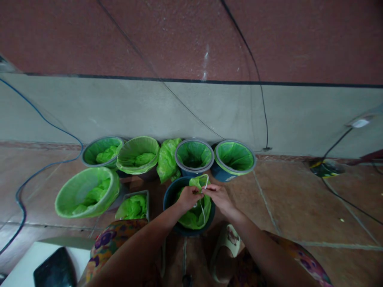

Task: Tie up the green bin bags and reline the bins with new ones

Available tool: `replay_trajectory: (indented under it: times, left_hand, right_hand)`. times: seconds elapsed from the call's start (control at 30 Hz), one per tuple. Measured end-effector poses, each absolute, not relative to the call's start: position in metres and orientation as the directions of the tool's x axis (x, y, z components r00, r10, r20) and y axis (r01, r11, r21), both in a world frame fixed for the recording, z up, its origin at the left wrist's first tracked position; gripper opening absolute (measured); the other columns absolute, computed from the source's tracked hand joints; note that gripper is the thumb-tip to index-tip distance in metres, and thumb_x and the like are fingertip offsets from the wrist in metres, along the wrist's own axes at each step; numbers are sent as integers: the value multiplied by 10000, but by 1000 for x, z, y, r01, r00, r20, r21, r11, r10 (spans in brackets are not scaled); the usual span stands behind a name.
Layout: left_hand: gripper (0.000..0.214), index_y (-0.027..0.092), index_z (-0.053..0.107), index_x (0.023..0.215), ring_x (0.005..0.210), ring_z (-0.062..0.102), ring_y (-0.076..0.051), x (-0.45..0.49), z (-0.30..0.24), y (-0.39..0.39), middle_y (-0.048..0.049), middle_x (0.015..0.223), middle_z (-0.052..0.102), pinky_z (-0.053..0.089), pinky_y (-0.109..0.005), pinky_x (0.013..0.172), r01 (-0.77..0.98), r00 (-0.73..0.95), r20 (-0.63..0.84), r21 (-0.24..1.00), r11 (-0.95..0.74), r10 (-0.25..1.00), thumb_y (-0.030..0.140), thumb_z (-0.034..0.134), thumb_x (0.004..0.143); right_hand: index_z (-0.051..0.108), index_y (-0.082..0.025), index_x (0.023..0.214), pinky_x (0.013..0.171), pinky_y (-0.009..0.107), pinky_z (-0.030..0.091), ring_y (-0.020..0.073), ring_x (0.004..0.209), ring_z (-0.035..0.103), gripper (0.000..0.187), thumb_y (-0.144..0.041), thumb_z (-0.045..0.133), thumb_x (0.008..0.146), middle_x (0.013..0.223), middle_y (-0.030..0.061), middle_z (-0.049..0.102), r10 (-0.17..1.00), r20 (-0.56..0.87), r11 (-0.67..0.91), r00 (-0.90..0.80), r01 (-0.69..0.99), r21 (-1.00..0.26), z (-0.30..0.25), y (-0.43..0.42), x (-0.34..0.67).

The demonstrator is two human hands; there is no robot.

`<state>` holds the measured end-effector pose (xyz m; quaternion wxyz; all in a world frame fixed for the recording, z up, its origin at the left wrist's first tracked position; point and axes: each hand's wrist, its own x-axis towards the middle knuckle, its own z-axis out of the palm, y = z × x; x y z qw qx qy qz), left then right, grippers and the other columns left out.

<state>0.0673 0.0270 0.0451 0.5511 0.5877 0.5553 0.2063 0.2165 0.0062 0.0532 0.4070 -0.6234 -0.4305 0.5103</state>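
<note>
Both my hands meet over a dark teal round bin (165, 201) standing on the floor between my feet. Inside it hangs a green plastic bag (191, 219), partly gathered up towards my fingers. My left hand (190, 197) is closed in a pinch, and my right hand (219, 196) pinches close beside it, fingertips nearly touching. Between them they hold a thin white drawstring (206, 181) of the bag; one length loops upward and another trails down over the green plastic. The exact spot where the fingers grip is too small to make out.
Bins lined with green bags stand along the wall, among them a blue one (220, 173) and a tilted one (60, 203). A bunched green bag (168, 159) sits between two bins. A phone (55, 269) lies at lower left; a blue cable (38, 169) crosses the floor.
</note>
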Motion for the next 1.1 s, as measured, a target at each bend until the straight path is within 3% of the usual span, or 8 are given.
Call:
replay_trajectory:
  times: [0.2, 0.37, 0.5, 0.63, 0.73, 0.83, 0.97, 1.1]
  left_hand:
    - [81, 151, 604, 652, 463, 466, -88, 67, 45, 28, 43, 513, 519, 334, -211, 467, 423, 226, -421, 855, 301, 878, 211, 622, 702]
    - [95, 151, 616, 626, 467, 466, -94, 65, 40, 31, 39, 489, 517, 328, -215, 466, 442, 196, -415, 846, 297, 889, 213, 630, 697]
    - [128, 155, 601, 621, 473, 479, -99, 65, 33, 32, 43, 467, 509, 326, -211, 465, 452, 159, -428, 832, 320, 890, 242, 660, 694]
    - [67, 159, 565, 648, 479, 519, -94, 73, 30, 26, 36, 510, 555, 371, -200, 476, 312, 157, -461, 862, 400, 873, 138, 604, 699]
    - [90, 153, 559, 638, 476, 528, -87, 79, 30, 23, 37, 513, 544, 423, -202, 504, 196, 217, -475, 877, 439, 853, 95, 564, 707]
    - [90, 144, 573, 653, 484, 534, -86, 78, 31, 26, 37, 518, 548, 440, -202, 520, 211, 255, -468, 881, 424, 846, 59, 569, 680]
    - [111, 145, 570, 691, 491, 538, -101, 64, 40, 41, 31, 518, 574, 401, -201, 487, 354, 228, -458, 861, 365, 859, 48, 591, 641]
    - [106, 150, 579, 773, 498, 540, -100, 41, 62, 56, 46, 521, 571, 371, -191, 478, 410, 229, -458, 846, 341, 859, 95, 579, 683]
  right_hand:
    - [710, -183, 861, 667, 263, 449, 142, 676, 602, 253, -276, 640, 637, 745, 10, 700, 942, -319, -323, 106, 25, -946, 49, 9, 224]
    - [684, -184, 896, 586, 253, 480, 129, 584, 621, 300, -199, 559, 624, 711, 1, 689, 899, -436, -427, 50, -125, -895, 47, 5, 218]
    - [661, -193, 919, 530, 241, 471, 142, 550, 634, 358, -143, 541, 585, 678, -16, 686, 858, -514, -507, 23, -124, -853, 54, 1, 210]
    - [645, -188, 960, 496, 211, 409, 113, 495, 569, 431, -116, 525, 553, 561, -53, 625, 858, -514, -511, 15, -90, -855, 52, 0, 205]
    - [658, -189, 955, 462, 204, 338, 90, 438, 472, 426, -116, 522, 557, 502, -68, 574, 861, -509, -509, 19, 14, -861, 43, 0, 205]
    - [685, -201, 854, 497, 226, 362, 118, 500, 515, 323, -116, 561, 567, 565, -32, 624, 884, -465, -466, 54, 189, -864, 36, 4, 211]
    - [692, -224, 754, 622, 260, 419, 182, 683, 610, 268, -59, 607, 561, 684, 18, 695, 945, -251, -324, 210, 479, -816, 44, 14, 228]
    - [704, -226, 916, 704, 282, 443, 192, 744, 642, 301, -96, 545, 696, 772, 36, 724, 972, -54, -209, 230, 727, -654, 71, 17, 245]
